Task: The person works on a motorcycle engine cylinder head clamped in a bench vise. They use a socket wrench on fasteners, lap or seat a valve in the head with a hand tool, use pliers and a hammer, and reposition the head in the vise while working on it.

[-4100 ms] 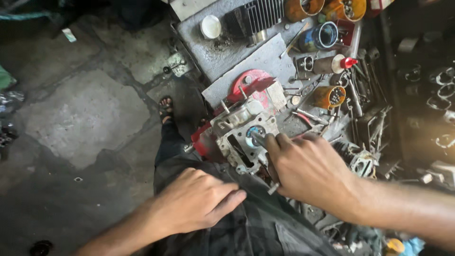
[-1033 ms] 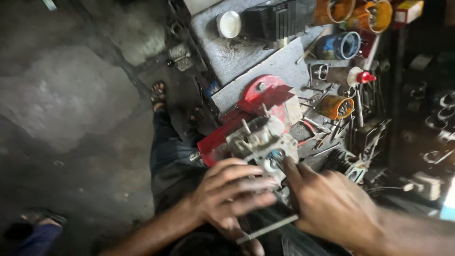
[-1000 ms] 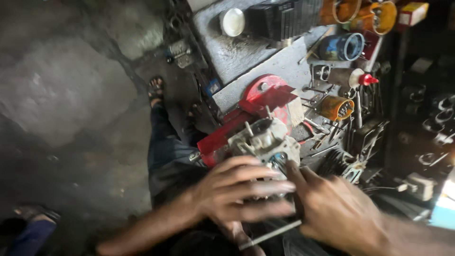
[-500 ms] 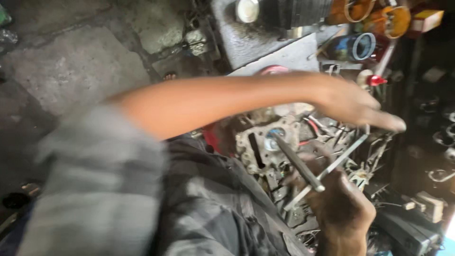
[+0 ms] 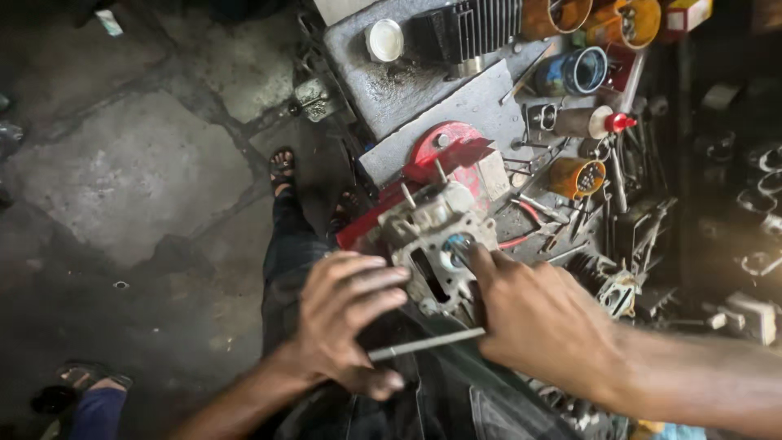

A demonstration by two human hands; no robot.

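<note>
Cracked stone floor (image 5: 130, 171) lies to one side; the cluttered desk (image 5: 456, 106) of tins and tools stands ahead. We rest the grey engine casting (image 5: 432, 236) at the desk's near edge, against a red part (image 5: 444, 151). Our left hand (image 5: 346, 314) steadies the casting and grips a thin metal rod (image 5: 423, 344). Our right hand (image 5: 542, 322) presses a finger into the round port. We judge the casting bare, with work on the port not finished.

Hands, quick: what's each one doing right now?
Left hand: closed on a thin metal rod.
Right hand: fingers pressing on the engine part, gripping nothing visible.
</note>
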